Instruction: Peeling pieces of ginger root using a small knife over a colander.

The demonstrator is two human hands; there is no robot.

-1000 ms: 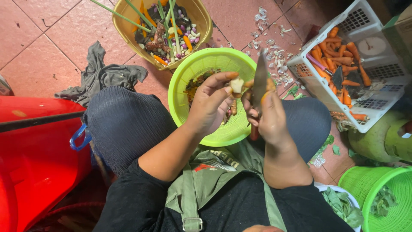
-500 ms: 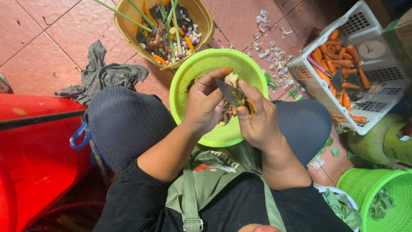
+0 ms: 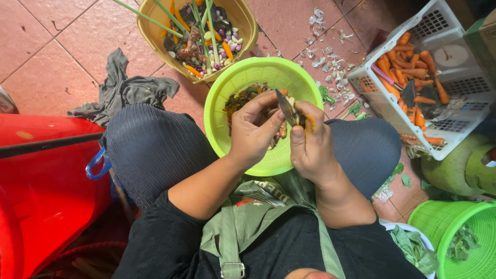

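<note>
Your right hand grips a small dark-bladed knife, fingers closed around it. Your left hand pinches a small pale vegetable piece, mostly hidden, over the round lime-green plastic colander on your lap.
</note>
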